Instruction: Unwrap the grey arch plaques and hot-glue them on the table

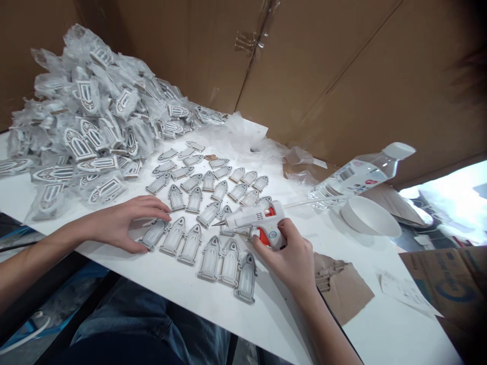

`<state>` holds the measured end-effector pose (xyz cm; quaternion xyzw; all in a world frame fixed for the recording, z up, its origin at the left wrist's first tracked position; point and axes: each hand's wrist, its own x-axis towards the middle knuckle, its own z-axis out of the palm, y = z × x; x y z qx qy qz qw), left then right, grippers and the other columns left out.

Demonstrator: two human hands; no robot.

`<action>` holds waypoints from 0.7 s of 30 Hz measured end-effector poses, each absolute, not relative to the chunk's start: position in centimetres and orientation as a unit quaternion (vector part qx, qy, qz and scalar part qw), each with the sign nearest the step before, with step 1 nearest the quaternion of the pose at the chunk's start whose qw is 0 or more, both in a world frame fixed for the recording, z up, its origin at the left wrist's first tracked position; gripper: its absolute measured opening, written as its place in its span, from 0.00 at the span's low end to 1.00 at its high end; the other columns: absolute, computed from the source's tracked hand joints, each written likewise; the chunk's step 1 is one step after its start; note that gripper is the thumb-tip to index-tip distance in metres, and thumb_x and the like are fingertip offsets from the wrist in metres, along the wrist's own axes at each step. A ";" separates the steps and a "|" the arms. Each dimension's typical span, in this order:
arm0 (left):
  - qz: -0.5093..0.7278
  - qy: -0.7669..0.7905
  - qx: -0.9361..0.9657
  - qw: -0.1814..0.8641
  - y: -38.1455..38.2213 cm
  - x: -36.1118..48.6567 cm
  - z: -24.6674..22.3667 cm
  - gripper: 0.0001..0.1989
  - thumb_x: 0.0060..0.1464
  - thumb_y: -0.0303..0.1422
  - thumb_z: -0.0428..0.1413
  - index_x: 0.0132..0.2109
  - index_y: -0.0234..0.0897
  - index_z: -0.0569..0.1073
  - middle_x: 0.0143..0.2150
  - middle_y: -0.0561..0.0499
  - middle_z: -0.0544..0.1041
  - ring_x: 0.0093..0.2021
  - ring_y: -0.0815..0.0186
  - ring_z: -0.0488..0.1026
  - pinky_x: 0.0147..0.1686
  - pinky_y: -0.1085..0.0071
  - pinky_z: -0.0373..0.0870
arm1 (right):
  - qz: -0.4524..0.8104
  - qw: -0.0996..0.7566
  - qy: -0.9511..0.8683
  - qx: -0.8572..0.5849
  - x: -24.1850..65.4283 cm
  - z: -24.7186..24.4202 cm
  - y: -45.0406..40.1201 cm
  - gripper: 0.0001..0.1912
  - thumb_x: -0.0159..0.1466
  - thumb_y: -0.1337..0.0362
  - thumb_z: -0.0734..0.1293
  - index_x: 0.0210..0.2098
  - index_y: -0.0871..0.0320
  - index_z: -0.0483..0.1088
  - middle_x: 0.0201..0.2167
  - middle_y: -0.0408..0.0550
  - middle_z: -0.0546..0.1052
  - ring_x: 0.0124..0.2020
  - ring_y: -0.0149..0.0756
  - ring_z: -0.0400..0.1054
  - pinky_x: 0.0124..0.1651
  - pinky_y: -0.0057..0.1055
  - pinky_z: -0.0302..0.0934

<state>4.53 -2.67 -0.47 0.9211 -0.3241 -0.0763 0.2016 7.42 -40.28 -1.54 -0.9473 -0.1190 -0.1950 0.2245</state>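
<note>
My right hand (291, 256) is wrapped round a white and orange glue gun (262, 220), whose nozzle points left over the arch-shaped pieces. At the left, my left hand (131, 223) has its fingers spread around a grey arched piece (153, 234), thumb at its lower left and fingertips at its top. Two similar pieces lie just right of it, one of them here (191, 244). Nearer the front edge, three more arched pieces (229, 262) lie side by side. Behind them, several smaller-looking arched pieces (194, 199) are spread over the white table (182, 299).
A large heap of plastic-wrapped pieces (87, 116) fills the back left. To the right are a tilted clear bottle (353, 175), a white bowl (371, 217) and a torn cardboard piece (342, 289). Cardboard walls (323, 66) stand behind the table.
</note>
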 end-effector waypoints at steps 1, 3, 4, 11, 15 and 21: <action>-0.075 -0.327 0.920 0.203 -2.6 4.5 -0.5 0.30 0.46 0.41 0.61 0.57 0.47 0.66 0.60 0.48 0.65 0.61 0.57 0.61 0.60 0.61 0.60 | -0.194 0.226 -0.120 -0.947 7.4 -1.5 -40.3 0.18 0.51 0.52 0.67 0.28 0.55 0.55 0.16 0.34 0.59 0.17 0.26 0.52 0.22 0.24 0.48; -0.069 -0.326 0.918 0.214 -2.7 4.3 -0.3 0.28 0.46 0.41 0.61 0.56 0.46 0.66 0.59 0.48 0.66 0.60 0.57 0.61 0.60 0.60 0.59 | -0.191 0.230 -0.123 -0.946 7.3 -1.5 -40.3 0.18 0.51 0.53 0.67 0.28 0.56 0.55 0.16 0.35 0.59 0.17 0.26 0.52 0.22 0.24 0.48; -0.063 -0.316 0.920 0.223 -2.9 4.2 -0.1 0.28 0.47 0.41 0.60 0.56 0.46 0.66 0.59 0.48 0.66 0.60 0.57 0.62 0.60 0.61 0.60 | -0.191 0.233 -0.123 -0.945 7.3 -1.5 -40.3 0.18 0.51 0.53 0.67 0.28 0.56 0.55 0.17 0.35 0.59 0.17 0.26 0.52 0.22 0.24 0.48; 0.055 -0.214 0.938 0.266 -7.8 5.2 1.6 0.37 0.41 0.46 0.62 0.55 0.41 0.58 0.56 0.46 0.66 0.54 0.58 0.69 0.51 0.64 0.69 | -0.209 0.265 -0.117 -0.934 7.2 -1.2 -40.2 0.18 0.51 0.54 0.68 0.28 0.56 0.55 0.17 0.34 0.57 0.17 0.24 0.49 0.22 0.23 0.48; 0.087 -0.285 0.927 0.227 -11.2 7.0 1.6 0.34 0.43 0.46 0.61 0.54 0.38 0.58 0.52 0.46 0.70 0.52 0.58 0.70 0.63 0.53 0.52 | -0.218 0.270 -0.123 -0.930 7.2 -1.1 -40.1 0.18 0.51 0.55 0.67 0.27 0.56 0.54 0.17 0.34 0.56 0.17 0.24 0.49 0.21 0.22 0.48; 0.120 -0.356 0.908 0.185 -13.0 7.8 0.6 0.34 0.45 0.43 0.61 0.55 0.37 0.56 0.49 0.45 0.72 0.50 0.59 0.72 0.65 0.49 0.45 | -0.218 0.265 -0.133 -0.930 7.1 -1.2 -39.9 0.17 0.50 0.57 0.67 0.28 0.56 0.54 0.16 0.34 0.56 0.16 0.23 0.49 0.21 0.21 0.48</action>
